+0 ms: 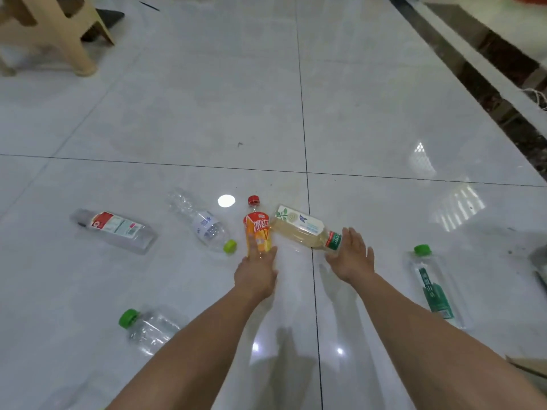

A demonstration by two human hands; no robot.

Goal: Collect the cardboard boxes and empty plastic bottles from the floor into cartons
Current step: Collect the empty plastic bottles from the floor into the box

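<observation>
Several plastic bottles lie on the glossy white tile floor. An orange-labelled bottle with a red cap (257, 229) lies in the middle; my left hand (257, 272) reaches over its lower end, fingers touching it. To its right lies a yellowish bottle with a white and green label (302, 229); my right hand (353, 255) is open, spread beside its neck. A clear bottle with a red label (114, 230) lies at the left. A clear bottle with a lime cap (202, 224) lies beside it. A green-capped clear bottle (148, 327) sits near my left forearm. A green-labelled bottle (432, 287) lies at the right.
A beige plastic stool (56, 28) stands at the top left. A dark stone border and a step (485, 63) run along the upper right. A cardboard corner (529, 366) shows at the lower right edge. Bare tiles (207, 113) stretch beyond the bottles.
</observation>
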